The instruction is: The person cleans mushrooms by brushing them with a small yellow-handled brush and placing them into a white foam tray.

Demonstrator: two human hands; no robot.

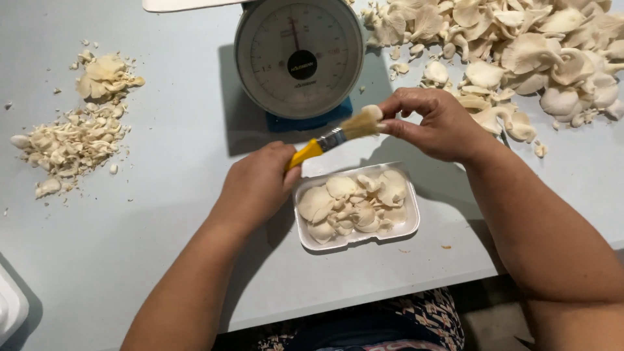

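Note:
My left hand (257,185) is closed around the yellow handle of a small paintbrush (331,138), its pale bristles pointing up to the right. My right hand (432,123) pinches a small white mushroom piece (372,112) at the fingertips, and the bristles touch it. Both hands hover just above a white foam tray (409,227) filled with several pale oyster mushrooms (354,205), near the table's front edge.
A round dial scale (299,55) on a blue base stands behind the tray. A big heap of oyster mushrooms (520,52) lies at the back right. Trimmed scraps (78,136) are piled at the left. A white object's corner (10,309) shows at lower left.

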